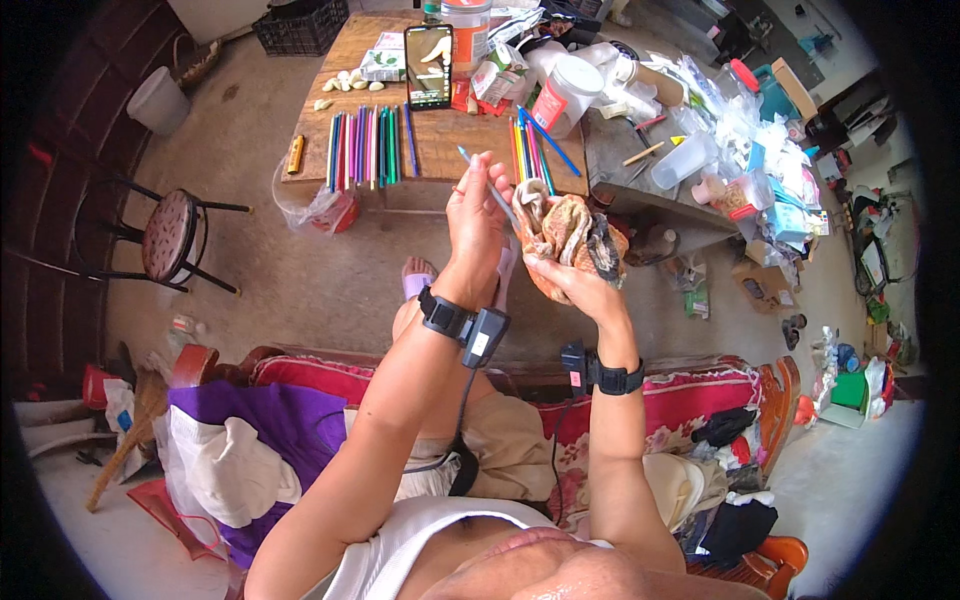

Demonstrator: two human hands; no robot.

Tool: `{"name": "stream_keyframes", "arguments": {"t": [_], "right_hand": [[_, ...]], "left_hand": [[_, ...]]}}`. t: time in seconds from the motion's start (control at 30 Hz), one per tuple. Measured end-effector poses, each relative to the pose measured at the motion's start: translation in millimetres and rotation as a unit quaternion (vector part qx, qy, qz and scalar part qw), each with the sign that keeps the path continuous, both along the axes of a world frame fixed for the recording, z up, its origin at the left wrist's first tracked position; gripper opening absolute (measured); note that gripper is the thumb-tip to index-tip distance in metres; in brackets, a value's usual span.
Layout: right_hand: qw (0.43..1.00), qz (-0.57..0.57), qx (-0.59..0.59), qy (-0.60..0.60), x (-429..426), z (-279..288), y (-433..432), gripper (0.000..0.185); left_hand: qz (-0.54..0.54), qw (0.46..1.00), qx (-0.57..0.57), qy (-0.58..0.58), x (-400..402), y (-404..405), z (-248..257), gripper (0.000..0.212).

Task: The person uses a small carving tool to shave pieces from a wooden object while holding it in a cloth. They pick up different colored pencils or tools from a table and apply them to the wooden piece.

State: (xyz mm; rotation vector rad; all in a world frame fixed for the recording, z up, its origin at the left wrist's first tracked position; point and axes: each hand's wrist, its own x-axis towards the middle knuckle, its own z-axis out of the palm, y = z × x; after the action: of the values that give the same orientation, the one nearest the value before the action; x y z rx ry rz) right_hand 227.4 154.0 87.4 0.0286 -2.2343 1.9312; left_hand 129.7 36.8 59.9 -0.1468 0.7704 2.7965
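Between the thumb and fingers of my left hand (478,217) is a pencil (499,196), its light blue tip pointing up and away over the table edge. The pencil's lower end reaches the crumpled, stained cloth (566,229). My right hand (581,289) grips that cloth from below. Beyond my left hand, a row of coloured pencils (365,150) lies side by side on the wooden table (442,142), with a single blue pencil (411,140) just right of it. Nearer my right hand is a smaller group of coloured pencils (528,154); another blue pencil (553,144) slants beside it.
A phone (429,67) stands upright behind the pencils, near pale clove-like pieces (349,80). A yellow stick (297,154) lies at the left edge. A white-lidded jar (568,94) and plastic containers (684,160) crowd the right. A stool (168,232) stands left on the floor.
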Motion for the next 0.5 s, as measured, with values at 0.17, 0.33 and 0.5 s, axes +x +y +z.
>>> {"name": "stream_keyframes", "arguments": {"t": [0.17, 0.33, 0.5], "right_hand": [[0.998, 0.01, -0.069, -0.008, 10, 7, -4, 0.056], [0.998, -0.043, 0.002, 0.051, 9, 13, -5, 0.053], [0.992, -0.066, -0.106, 0.014, 11, 28, -9, 0.059]], "left_hand": [[-0.01, 0.997, 0.066, -0.031, -3, 1, -3, 0.028], [-0.04, 0.996, 0.067, -0.04, -1, 5, -6, 0.026], [-0.068, 0.997, -0.032, 0.015, 10, 12, -2, 0.033]]}}
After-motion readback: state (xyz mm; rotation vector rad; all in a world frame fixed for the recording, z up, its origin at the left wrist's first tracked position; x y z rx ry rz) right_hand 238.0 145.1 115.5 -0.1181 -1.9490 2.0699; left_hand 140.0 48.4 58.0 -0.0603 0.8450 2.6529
